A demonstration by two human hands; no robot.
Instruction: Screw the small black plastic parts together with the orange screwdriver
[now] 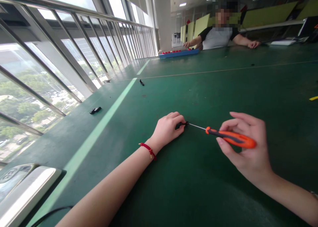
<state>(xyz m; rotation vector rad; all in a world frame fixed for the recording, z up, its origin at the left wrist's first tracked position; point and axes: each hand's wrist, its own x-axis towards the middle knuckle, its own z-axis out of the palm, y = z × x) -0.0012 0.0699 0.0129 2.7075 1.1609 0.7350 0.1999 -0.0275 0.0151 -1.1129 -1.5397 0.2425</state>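
Note:
My left hand (pixel 170 126), with a red cord bracelet at its wrist, rests on the green table (pixel 174 97) and pinches a small black part (pixel 180 124). To its right, my right hand (pixel 245 141) holds an orange and dark grey screwdriver (pixel 232 137) by the handle, between thumb and fingers. The thin metal shaft points left, and its tip meets the black part beside my left fingertips. Much of the black part is hidden by my left hand.
Small black pieces (pixel 95 110) (pixel 141 83) lie at the left and further back. A white device (pixel 32 194) with a cable is at the near left. A blue tray (pixel 179 53) with red items stands at the far edge, near a seated person (pixel 218 38). Metal railing (pixel 74 15) lines the left.

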